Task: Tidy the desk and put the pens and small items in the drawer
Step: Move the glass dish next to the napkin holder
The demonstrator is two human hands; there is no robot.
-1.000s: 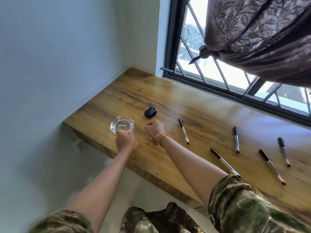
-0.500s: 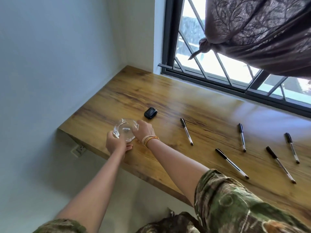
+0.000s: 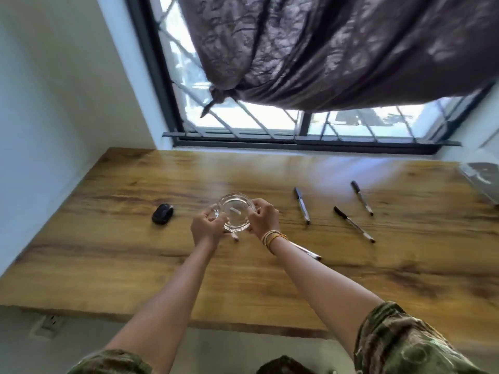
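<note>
1. Both hands are on the glass dish [image 3: 235,211] at mid-desk: left hand [image 3: 206,229] curls round its 8 o'clock rim, right hand [image 3: 263,218] grips the 3 o'clock side. Two hands likely because glass is heavy and slippery.
2. Black fob [image 3: 162,214] sits at 9 o'clock of the dish, apart.
3. Three pens [image 3: 302,205] lie loose at 3 o'clock; another pokes out under the right wrist.
4. No drawer is visible on the wooden desk [image 3: 108,260].
</note>
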